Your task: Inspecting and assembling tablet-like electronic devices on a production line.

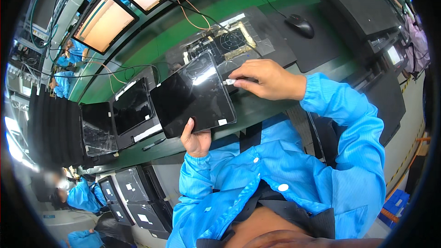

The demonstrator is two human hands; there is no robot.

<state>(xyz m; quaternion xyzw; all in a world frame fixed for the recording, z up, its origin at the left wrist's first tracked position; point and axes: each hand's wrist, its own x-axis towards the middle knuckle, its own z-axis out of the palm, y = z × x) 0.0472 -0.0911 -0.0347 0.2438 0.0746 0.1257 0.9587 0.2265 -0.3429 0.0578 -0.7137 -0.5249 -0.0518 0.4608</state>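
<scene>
My left hand [197, 141] grips a black tablet [186, 103] by its near edge, thumb on the glass and fingers underneath. The tablet is tilted above the bench; a clear film seems to cover it, and a small white label sits at its near right corner. Between the thumb and fingers of my right hand [268, 80] is a white cable plug [228, 82]. Its tip is at the tablet's right edge; whether it is inserted, I cannot tell. Behind the tablet lies a dark fixture board [234, 41] with taped parts, partly hidden.
Two more tablets, one [133, 105] beside the other [98, 128], lie to the left, near a black foam stack [55, 128]. A mouse [299, 26] rests at the back right, near a black box [360, 11]. Monitors [105, 23] and loose cables stand behind. A pen [154, 144] lies at the front.
</scene>
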